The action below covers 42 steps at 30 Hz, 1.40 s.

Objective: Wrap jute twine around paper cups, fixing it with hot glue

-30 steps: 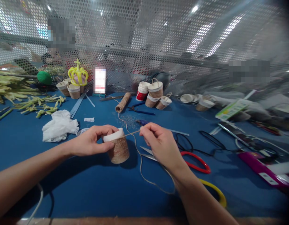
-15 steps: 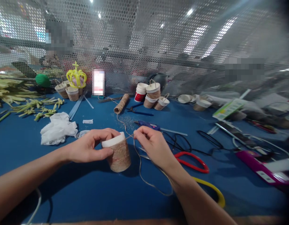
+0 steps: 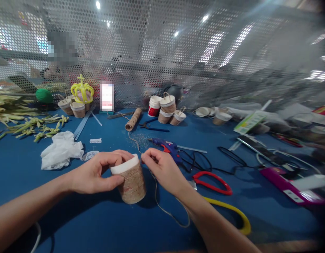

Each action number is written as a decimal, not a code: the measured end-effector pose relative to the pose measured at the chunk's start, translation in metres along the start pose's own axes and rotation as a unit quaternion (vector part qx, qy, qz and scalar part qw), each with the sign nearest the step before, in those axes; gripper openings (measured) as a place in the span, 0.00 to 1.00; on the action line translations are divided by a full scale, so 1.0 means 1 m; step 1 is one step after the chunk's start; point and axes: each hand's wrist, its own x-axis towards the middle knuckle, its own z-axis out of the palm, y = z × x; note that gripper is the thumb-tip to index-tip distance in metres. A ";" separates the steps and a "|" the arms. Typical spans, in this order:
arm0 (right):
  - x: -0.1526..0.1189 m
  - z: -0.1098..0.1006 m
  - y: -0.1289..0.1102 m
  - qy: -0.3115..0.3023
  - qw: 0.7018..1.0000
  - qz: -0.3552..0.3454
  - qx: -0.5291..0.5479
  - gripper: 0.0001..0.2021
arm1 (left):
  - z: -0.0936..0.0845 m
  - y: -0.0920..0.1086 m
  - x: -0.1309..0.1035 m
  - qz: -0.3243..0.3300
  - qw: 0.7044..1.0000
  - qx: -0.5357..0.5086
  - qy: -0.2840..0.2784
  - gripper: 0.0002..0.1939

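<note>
A white paper cup [image 3: 132, 184], its side wrapped in brown twine below a bare white rim, tilts above the blue table. My left hand [image 3: 99, 172] grips it, fingers inside the mouth and thumb on the outer wall. At the rim's right side, my right hand [image 3: 161, 167] pinches the twine [image 3: 156, 196] between thumb and fingertips. A loose length of that twine loops under my right wrist, and a strand runs back to the twine roll [image 3: 133, 119]. Scissors with a red and a yellow handle [image 3: 213, 182] lie partly beneath my right forearm.
Behind my right hand lies a blue glue gun [image 3: 166, 146] with a clear stick. Pliers [image 3: 154, 126] and wrapped cups [image 3: 167, 105] stand farther back. Crumpled white cloth [image 3: 61, 151] is at left, a purple power strip [image 3: 291, 186] at right. A perforated metal screen [image 3: 141, 52] closes the back.
My right hand has come in closer to the cup's rim, shortening the stretch of twine between them. My left hand keeps its hold. The whole view has shifted slightly.
</note>
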 end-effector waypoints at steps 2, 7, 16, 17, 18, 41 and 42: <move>-0.001 0.001 0.000 -0.006 1.000 -0.003 0.006 0.11 | 0.000 0.001 0.000 0.002 1.000 0.000 -0.003 0.08; -0.003 0.005 0.000 -0.027 0.998 -0.017 0.055 0.10 | 0.000 0.002 0.000 -0.005 1.000 -0.010 -0.004 0.08; -0.004 0.013 0.002 0.033 0.996 0.002 0.079 0.11 | -0.005 -0.001 0.003 0.001 1.000 0.023 -0.021 0.06; -0.004 0.013 0.002 0.050 0.996 -0.009 0.070 0.11 | -0.005 -0.002 0.003 0.004 0.999 0.031 -0.023 0.06; -0.004 0.014 0.003 0.068 0.996 -0.020 0.060 0.11 | -0.005 -0.003 0.003 0.003 0.999 0.038 -0.024 0.05; -0.008 0.024 0.008 0.083 0.987 -0.108 -0.084 0.07 | 0.008 -0.007 0.005 -0.152 0.985 0.078 0.004 0.10; -0.008 0.023 0.008 0.083 0.987 -0.104 -0.084 0.07 | 0.008 -0.008 0.005 -0.149 0.986 0.075 0.005 0.10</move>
